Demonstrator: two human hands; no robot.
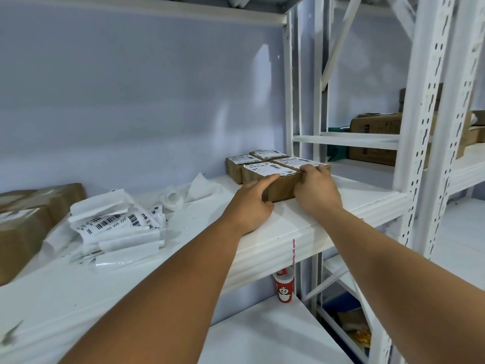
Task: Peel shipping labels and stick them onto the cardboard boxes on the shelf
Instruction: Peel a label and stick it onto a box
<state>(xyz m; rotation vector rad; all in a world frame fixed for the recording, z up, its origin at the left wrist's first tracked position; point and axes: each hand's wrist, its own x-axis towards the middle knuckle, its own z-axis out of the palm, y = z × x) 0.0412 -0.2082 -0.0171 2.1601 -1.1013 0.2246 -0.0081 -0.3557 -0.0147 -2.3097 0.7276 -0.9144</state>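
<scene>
Several small cardboard boxes stand grouped on the white shelf (pixel 328 206), each with a white shipping label on top. The nearest box (pixel 282 189) carries a label (pixel 263 169). My left hand (pixel 252 206) grips that box's left front corner, with the index finger stretched along the label's front edge. My right hand (pixel 316 189) holds its right end, fingers curled over the top edge. Behind it stand a box on the left (pixel 235 166), one on the right (pixel 296 161) and one at the back (pixel 267 154). A pile of loose labels and peeled backing strips (pixel 118 227) lies to the left.
A larger taped cardboard box (pixel 23 222) stands at the far left. Crumpled backing paper (pixel 183 195) lies by the wall. White slotted uprights (pixel 417 158) rise at the right, with more boxes (pixel 375 124) on the neighbouring rack. A red cup (pixel 284 286) stands on the shelf below.
</scene>
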